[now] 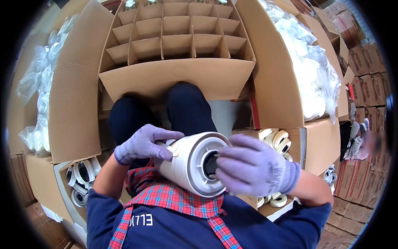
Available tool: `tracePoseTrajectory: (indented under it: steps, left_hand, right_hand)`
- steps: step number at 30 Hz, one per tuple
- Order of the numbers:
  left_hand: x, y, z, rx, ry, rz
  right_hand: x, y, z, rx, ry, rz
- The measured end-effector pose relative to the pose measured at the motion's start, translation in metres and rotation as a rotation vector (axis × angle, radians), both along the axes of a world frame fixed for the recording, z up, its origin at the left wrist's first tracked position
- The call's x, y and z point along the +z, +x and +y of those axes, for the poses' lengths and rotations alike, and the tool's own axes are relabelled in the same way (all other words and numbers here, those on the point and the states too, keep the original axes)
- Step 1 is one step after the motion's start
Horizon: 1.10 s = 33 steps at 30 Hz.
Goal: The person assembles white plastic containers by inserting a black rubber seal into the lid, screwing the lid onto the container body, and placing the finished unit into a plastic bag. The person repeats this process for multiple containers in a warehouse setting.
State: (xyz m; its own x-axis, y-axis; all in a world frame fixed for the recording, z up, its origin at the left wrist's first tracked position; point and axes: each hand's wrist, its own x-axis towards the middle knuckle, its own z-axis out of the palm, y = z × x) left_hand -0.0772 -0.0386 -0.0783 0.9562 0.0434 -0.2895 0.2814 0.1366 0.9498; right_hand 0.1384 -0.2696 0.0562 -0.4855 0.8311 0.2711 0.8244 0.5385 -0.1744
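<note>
Holding: left hand (145,143), purple glove, was wrapped on a white cylinder's (192,164) side, thumb and fingers parted.
Touching: right hand (259,166), matching glove, was against the cylinder's round end, fingers bent side by side at its black centre (209,164); blurred, could not tell if they pinched anything.
Cylinder spot: between both hands, tilted, in front of the apron (174,199).
Worn: apron was red plaid, over a navy shirt (178,232); dark trousers (188,108) showed beyond.
Low sides: white rings sat in open boxes, left (85,171) and right (282,143).
Ahead: divided cardboard box (178,81) stood past the knees, some bottle tops (130,4) in its far row.
Upper sides: clear bags of white items, left (43,91) and right (313,79), lay behind cardboard flaps.
Far right: brown cartons (367,60) were stacked.
</note>
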Motion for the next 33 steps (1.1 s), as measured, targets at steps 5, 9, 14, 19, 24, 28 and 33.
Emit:
tracePoseTrajectory:
  steps: [5, 9, 14, 19, 24, 28, 33]
  left_hand:
    - [-0.010, 0.005, 0.000, -0.014, 0.083, -0.010]
    - [-0.010, -0.036, -0.063, 0.171, 0.629, -0.223]
    - [0.009, -0.020, -0.033, 0.072, 0.359, -0.044]
    - [-0.009, 0.007, 0.016, -0.089, -0.079, -0.015]
    - [-0.014, 0.027, 0.024, -0.221, -0.150, -0.018]
    - [-0.014, 0.025, 0.021, -0.188, -0.151, 0.018]
    - [-0.015, -0.026, -0.011, 0.158, 0.093, -0.019]
  right_hand:
    - [-0.028, 0.002, -0.001, -0.048, -0.074, 0.118]
    - [-0.067, 0.001, -0.019, -0.793, -0.532, 0.662]
    - [-0.053, 0.014, -0.026, -1.010, -0.815, 1.144]
    - [-0.007, 0.008, 0.007, 0.016, 0.007, 0.052]
    - [-0.019, 0.010, 0.010, 0.155, 0.012, 0.070]
    - [-0.027, 0.003, 0.012, 0.141, 0.045, 0.064]
    - [-0.056, 0.002, -0.004, -0.164, 0.035, 0.072]
